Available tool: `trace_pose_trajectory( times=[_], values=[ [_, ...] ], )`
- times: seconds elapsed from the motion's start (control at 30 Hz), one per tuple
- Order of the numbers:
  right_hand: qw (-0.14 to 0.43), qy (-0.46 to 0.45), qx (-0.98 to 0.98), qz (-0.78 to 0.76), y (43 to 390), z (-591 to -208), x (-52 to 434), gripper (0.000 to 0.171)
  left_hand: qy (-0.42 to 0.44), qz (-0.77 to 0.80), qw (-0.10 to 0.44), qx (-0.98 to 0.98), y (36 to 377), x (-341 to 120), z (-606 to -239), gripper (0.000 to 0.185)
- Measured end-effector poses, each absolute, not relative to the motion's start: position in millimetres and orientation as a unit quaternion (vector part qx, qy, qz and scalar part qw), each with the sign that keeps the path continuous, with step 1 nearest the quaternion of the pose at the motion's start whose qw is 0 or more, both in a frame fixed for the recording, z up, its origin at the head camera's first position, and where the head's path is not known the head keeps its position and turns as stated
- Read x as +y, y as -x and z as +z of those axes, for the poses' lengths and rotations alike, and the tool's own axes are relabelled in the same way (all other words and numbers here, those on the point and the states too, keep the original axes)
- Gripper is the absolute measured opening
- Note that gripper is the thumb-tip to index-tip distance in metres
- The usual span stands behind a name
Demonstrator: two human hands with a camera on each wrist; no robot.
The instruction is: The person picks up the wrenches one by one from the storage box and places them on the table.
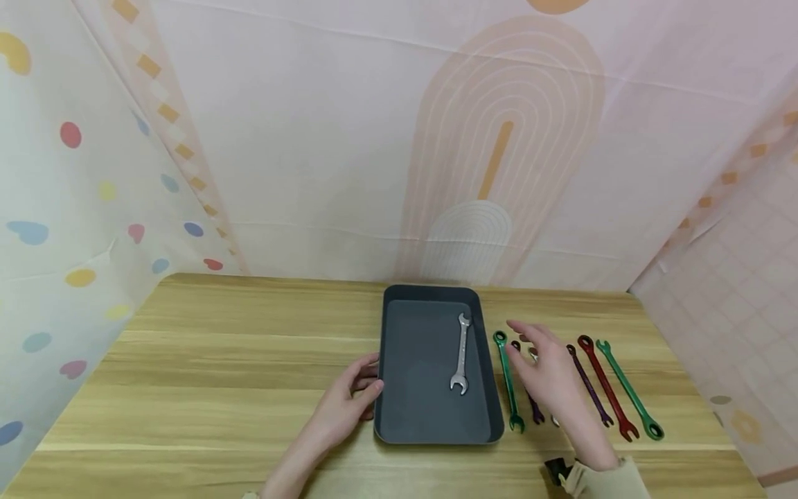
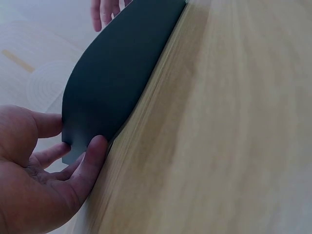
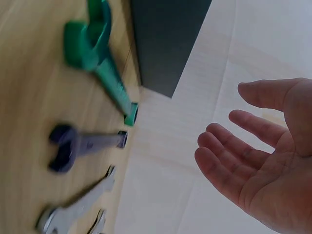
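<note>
Lying lengthwise in the tray [image 1: 399, 416], silver wrench [image 1: 461, 363]; left hand [image 1: 346, 404] gripping rim, right hand [image 1: 548, 371] open.

The head view looks forward and down from above the near edge of the surface [image 1: 218, 360]. Each wrist view sits low and close beside its hand. All three share the dark tray [image 1: 399, 416] [image 2: 117, 73] [image 3: 165, 44].
</note>
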State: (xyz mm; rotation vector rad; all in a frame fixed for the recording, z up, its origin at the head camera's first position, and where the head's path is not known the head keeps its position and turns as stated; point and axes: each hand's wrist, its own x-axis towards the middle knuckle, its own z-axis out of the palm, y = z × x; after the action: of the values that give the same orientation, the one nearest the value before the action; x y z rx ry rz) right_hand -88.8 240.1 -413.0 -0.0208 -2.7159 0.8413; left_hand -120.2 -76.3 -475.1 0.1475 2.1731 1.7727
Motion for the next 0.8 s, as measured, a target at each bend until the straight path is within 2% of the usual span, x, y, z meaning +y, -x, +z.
trace_pose_trajectory(
  times=[0.57,0.8],
  values=[
    [0.145,-0.02,-0.944,0.295,99.7,-407.9,201.9,0.042,-0.047,0.625,0.161,0.762,118.9,-76.1,-475.5,0.049],
    [0.121,-0.016,-0.95,0.286,101.4,-406.9,192.4,0.043,-0.047,0.623,0.161,0.764,118.8,-76.4,-475.4,0.048]
  ],
)
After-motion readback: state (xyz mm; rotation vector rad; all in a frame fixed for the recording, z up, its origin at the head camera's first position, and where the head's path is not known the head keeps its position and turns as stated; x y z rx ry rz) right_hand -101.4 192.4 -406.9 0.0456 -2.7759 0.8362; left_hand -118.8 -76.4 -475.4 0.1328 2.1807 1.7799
